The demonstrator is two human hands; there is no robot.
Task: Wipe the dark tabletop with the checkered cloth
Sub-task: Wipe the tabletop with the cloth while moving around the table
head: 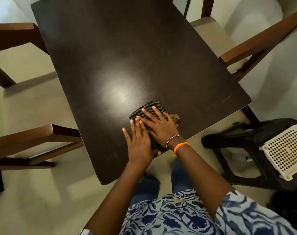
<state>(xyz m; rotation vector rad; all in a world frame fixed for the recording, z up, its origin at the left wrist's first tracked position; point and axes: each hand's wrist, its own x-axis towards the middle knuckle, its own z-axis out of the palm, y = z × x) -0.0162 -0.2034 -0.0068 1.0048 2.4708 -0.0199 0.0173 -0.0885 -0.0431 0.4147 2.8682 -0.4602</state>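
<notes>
cloth [151,108] sits near the tabletop [127,48] edge, right hand [158,125] and left hand [139,143] flat on it, fingers spread, gripping nothing; a pull toward the body could drag it off.

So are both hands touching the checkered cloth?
Touching. In the head view the right hand lies flat on the checkered cloth, and the left hand overlaps its near edge, fingers flat, on the dark tabletop.

Dark tabletop [127,53], checkered cloth [150,109] near its edge
</notes>
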